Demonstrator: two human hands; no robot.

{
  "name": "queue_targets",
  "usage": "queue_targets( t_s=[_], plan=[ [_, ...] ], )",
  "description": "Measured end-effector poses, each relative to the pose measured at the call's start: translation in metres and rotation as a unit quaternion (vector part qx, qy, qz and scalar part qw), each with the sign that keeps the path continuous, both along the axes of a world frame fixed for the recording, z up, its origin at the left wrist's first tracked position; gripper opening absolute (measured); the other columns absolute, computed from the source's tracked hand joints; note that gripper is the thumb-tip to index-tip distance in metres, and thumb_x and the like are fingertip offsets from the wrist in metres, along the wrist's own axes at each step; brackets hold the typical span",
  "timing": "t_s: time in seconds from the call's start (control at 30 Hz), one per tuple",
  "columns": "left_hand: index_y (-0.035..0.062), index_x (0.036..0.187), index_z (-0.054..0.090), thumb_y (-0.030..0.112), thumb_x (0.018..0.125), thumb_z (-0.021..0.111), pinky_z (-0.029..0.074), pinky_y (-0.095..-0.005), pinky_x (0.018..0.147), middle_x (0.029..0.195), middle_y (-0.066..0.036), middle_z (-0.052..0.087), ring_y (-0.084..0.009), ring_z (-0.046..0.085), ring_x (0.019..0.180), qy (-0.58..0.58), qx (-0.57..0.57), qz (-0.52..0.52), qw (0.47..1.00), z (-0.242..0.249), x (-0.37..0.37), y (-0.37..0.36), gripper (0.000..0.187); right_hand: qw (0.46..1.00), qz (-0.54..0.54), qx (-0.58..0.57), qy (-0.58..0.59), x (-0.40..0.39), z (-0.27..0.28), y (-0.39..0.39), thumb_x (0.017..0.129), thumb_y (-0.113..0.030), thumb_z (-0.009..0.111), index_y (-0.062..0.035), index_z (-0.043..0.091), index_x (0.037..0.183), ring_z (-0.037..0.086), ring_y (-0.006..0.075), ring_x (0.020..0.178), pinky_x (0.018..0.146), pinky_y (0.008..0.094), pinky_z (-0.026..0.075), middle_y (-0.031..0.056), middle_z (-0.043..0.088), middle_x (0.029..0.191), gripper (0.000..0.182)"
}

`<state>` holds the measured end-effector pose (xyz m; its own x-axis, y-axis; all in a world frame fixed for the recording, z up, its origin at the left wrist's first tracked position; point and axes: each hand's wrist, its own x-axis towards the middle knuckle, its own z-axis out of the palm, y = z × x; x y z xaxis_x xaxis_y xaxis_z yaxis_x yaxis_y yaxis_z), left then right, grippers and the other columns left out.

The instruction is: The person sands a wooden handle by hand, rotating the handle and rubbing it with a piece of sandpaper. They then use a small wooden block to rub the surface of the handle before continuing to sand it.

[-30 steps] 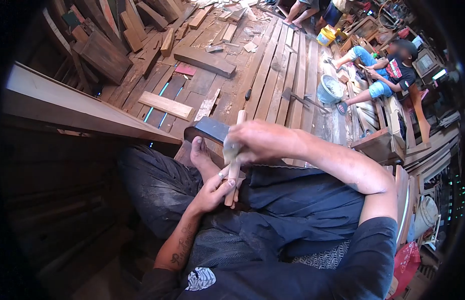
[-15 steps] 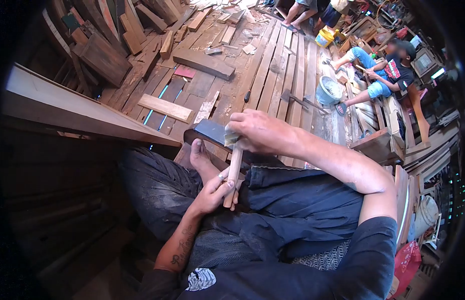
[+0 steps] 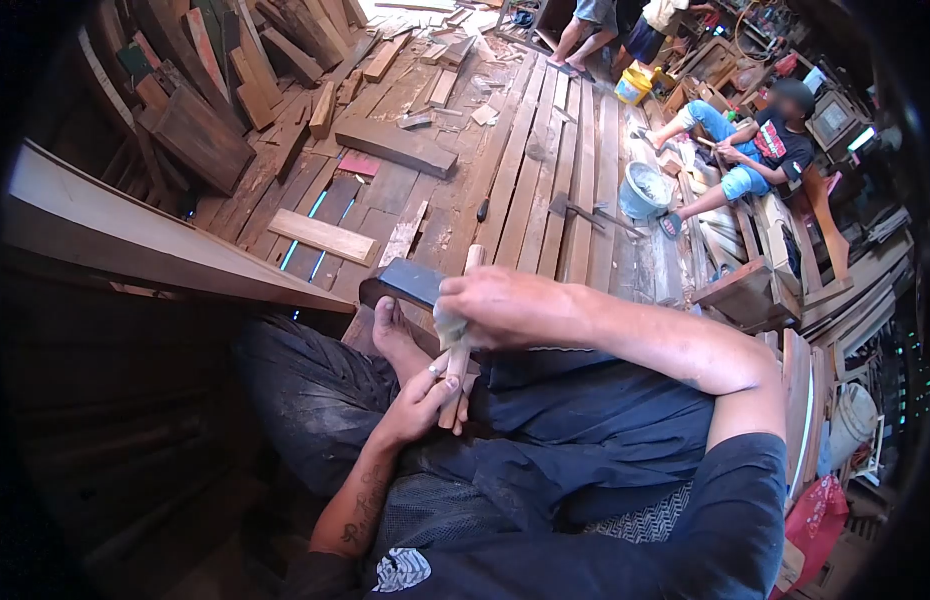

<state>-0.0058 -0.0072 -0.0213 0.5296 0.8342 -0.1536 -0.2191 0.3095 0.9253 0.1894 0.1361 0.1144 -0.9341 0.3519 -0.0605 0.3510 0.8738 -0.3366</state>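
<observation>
In the head view, the left hand was closed around the lower end of a slim wooden stick, fingers wrapped under it and thumb on top. The right hand was clamped over a pale pad pressed on the stick, higher up; the pad was blurred. The hands were near each other, both on that one piece, which slanted above the person's lap with its upper end poking out past the right hand.

A dark block lay just beyond, close to a bare foot. On the plank floor, toward its left edge, lay a light board; a thick plank lay farther off. Toward the floor's right edge, a long-handled tool lay near a grey bucket. A yellow bucket stood toward the far right corner, and a seated person held a thin piece in their hands.
</observation>
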Motion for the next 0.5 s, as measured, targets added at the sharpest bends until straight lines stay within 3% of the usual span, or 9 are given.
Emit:
queue_targets(
  t_s=[0.07,0.13,0.2,0.33,0.37,0.5],
  plan=[
    [-0.0016,0.158,0.035,0.022,0.111,0.044,0.052,-0.028,0.088,0.111,-0.007,0.063,-0.0144,0.063,0.097,0.013,-0.004,0.001,1.0,0.0,-0.001,-0.001,0.053,0.999,-0.004,-0.03,-0.018,-0.006,0.007,-0.005,0.076,-0.009,0.074,-0.0019,0.064,0.096,0.063,0.0359,0.098,0.089,0.0448,0.052,0.0135,0.062,0.102,0.023],
    [-0.0004,0.159,0.032,0.022,0.111,0.043,0.052,-0.0287,0.081,0.104,-0.008,0.064,-0.0157,0.063,0.089,0.007,-0.009,0.002,1.0,0.004,0.0,-0.001,0.054,0.999,-0.026,-0.031,-0.006,-0.004,0.007,0.004,0.077,-0.008,0.073,-0.0014,0.063,0.097,0.063,0.0368,0.099,0.089,0.0451,0.052,0.0142,0.062,0.103,0.023],
    [0.0024,0.161,0.03,0.022,0.11,0.04,0.053,-0.0296,0.062,0.085,-0.01,0.065,-0.0182,0.063,0.066,-0.016,-0.006,0.01,1.0,0.009,0.002,0.001,0.055,0.998,-0.063,0.019,0.025,0.001,0.013,0.006,0.077,-0.007,0.072,-0.0012,0.063,0.097,0.063,0.0367,0.099,0.089,0.0449,0.052,0.0144,0.063,0.103,0.022],
    [0.0016,0.161,0.029,0.022,0.111,0.039,0.052,-0.0289,0.061,0.082,-0.011,0.065,-0.0179,0.063,0.063,0.022,0.059,0.036,0.997,0.001,0.006,0.001,0.055,1.0,-0.018,0.016,0.016,-0.003,0.009,0.0,0.079,-0.007,0.072,-0.0015,0.065,0.097,0.063,0.0365,0.099,0.088,0.0455,0.052,0.0144,0.062,0.102,0.02],
    [0.0015,0.161,0.029,0.022,0.111,0.039,0.052,-0.0285,0.061,0.081,-0.011,0.065,-0.0177,0.063,0.063,0.014,0.043,0.029,0.999,0.001,0.006,0.001,0.055,0.999,-0.034,-0.035,-0.02,-0.005,0.01,-0.004,0.078,-0.007,0.072,-0.0022,0.066,0.097,0.064,0.0353,0.101,0.088,0.0447,0.052,0.0142,0.063,0.102,0.021],
    [0.0015,0.16,0.029,0.022,0.111,0.038,0.051,-0.0269,0.059,0.079,-0.011,0.064,-0.0176,0.062,0.06,-0.008,0.001,0.011,1.0,0.011,0.004,0.0,0.054,0.999,-0.046,0.023,0.014,-0.002,0.008,0.006,0.076,-0.007,0.073,-0.0027,0.064,0.1,0.065,0.0335,0.102,0.087,0.0437,0.053,0.0131,0.063,0.103,0.027]
  ],
)
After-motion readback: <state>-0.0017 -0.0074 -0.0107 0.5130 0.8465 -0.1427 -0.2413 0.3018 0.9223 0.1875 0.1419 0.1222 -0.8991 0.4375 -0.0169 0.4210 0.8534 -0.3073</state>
